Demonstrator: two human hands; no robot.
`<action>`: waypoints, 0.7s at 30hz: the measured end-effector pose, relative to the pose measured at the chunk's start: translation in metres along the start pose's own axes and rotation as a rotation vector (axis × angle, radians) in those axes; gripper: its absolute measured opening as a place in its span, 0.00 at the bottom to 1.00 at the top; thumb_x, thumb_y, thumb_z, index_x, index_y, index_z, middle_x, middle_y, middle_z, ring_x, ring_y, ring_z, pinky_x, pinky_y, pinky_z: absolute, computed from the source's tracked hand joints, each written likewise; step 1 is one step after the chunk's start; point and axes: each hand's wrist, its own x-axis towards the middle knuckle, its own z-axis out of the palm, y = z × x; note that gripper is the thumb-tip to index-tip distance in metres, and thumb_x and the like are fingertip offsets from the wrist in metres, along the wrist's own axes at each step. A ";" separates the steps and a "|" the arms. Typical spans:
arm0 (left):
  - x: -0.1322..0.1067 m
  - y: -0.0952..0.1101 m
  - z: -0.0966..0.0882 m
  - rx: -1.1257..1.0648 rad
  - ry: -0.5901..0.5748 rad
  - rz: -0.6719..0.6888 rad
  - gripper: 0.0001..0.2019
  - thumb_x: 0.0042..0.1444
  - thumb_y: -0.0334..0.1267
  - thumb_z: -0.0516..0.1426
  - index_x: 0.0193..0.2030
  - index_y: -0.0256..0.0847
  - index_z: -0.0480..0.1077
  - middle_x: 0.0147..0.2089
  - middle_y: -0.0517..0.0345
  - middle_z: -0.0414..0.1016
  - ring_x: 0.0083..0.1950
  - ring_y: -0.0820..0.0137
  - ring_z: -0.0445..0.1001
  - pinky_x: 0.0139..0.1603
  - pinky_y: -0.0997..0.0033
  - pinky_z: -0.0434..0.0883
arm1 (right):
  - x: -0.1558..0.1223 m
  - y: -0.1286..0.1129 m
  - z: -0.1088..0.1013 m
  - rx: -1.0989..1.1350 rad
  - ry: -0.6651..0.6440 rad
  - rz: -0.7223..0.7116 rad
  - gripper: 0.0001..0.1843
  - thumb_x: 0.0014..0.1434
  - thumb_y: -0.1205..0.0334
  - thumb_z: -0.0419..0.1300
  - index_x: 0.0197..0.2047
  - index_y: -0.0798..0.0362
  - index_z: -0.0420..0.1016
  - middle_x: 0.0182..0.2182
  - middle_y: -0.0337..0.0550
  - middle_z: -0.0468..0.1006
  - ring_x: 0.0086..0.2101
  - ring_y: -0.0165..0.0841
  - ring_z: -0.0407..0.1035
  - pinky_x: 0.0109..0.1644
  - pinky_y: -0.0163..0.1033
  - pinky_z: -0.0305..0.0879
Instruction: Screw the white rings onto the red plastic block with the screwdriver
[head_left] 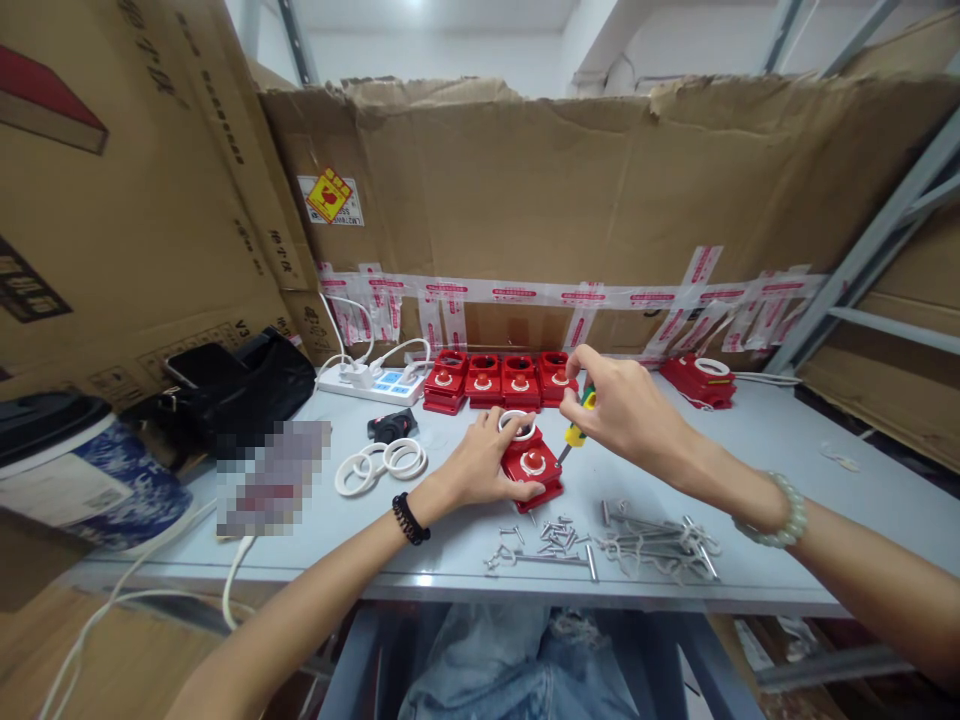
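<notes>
So I've got one red unit (pixel 551 488) sitting on the grey table (pixel 780 450) right in front of me, near the middle and a bit back from the front edge. My left hand (pixel 480 462) is clamped on it from the left side, fingers up by the white ring (pixel 504 425) at its far end and thumb along the near edge. My right hand (pixel 630 400) is wrapped around the yellow and green screwdriver (pixel 576 436), which is tilted so the tip comes down at the right-hand corner of the unit; can't tell from here if it's actually seated in a screw. Just behind that there's a row of four more red units (pixel 484 382), side by side, with a white power strip (pixel 390 385) to their left with plugs in it. One more red unit with a white ring on it (pixel 697 382) sits well off to the right, towards the back. Left of my left hand there are some loose white rings (pixel 356 476), partly overlapping, next to a small black thing (pixel 388 426) I can't make out. Closer to me it's a scatter of little screws (pixel 559 538), and right of those a messy pile of metal rods (pixel 660 545).
</notes>
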 end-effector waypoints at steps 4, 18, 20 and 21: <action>0.000 -0.001 0.000 0.014 -0.004 -0.014 0.39 0.41 0.55 0.64 0.59 0.44 0.58 0.50 0.47 0.61 0.52 0.52 0.63 0.52 0.46 0.65 | 0.004 -0.004 -0.004 -0.167 -0.057 0.034 0.11 0.57 0.57 0.53 0.37 0.56 0.68 0.23 0.47 0.72 0.23 0.36 0.66 0.27 0.38 0.52; 0.000 -0.003 0.001 0.050 -0.027 -0.020 0.40 0.41 0.57 0.63 0.60 0.44 0.56 0.51 0.46 0.61 0.53 0.51 0.62 0.52 0.47 0.65 | 0.025 0.000 -0.014 -0.372 -0.243 0.073 0.15 0.52 0.56 0.55 0.18 0.54 0.69 0.18 0.50 0.70 0.21 0.36 0.65 0.22 0.39 0.50; 0.001 -0.003 0.001 0.046 -0.026 -0.020 0.41 0.42 0.57 0.63 0.60 0.44 0.56 0.51 0.47 0.61 0.53 0.51 0.62 0.52 0.46 0.65 | 0.025 0.000 -0.015 -0.364 -0.250 0.081 0.13 0.50 0.58 0.57 0.18 0.53 0.68 0.17 0.49 0.70 0.20 0.35 0.64 0.22 0.39 0.49; 0.001 -0.003 0.001 0.039 -0.023 -0.017 0.40 0.41 0.57 0.63 0.60 0.44 0.56 0.51 0.47 0.61 0.53 0.51 0.62 0.52 0.46 0.65 | 0.025 -0.001 -0.016 -0.358 -0.251 0.083 0.12 0.49 0.59 0.57 0.18 0.53 0.68 0.17 0.49 0.69 0.20 0.35 0.63 0.22 0.39 0.49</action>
